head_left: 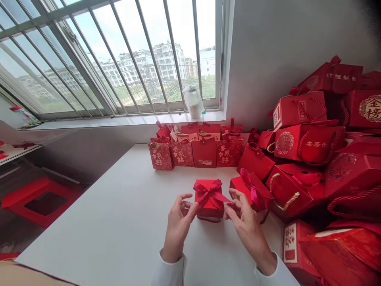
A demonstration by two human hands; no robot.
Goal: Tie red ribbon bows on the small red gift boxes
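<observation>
A small red box [210, 209] stands on the white table [119, 210], with a dark pink ribbon bow [210, 192] tied on its top. At the box's left side is my left hand [180, 222], its thumb and fingers apart with nothing between them. To the right of the box, my right hand [244, 222] has its fingertips at the end of the bow's ribbon tail, pinched between thumb and finger. Just behind my right hand sits another red box [238, 183] with a ribbon bow [251, 186].
Small red gift bags [204, 153] line the table's back edge by the wall. A tall pile of red boxes [312, 143] with rope handles fills the right side. A wrapped jar [194, 104] is on the window sill. A red stool [44, 200] stands left of the table.
</observation>
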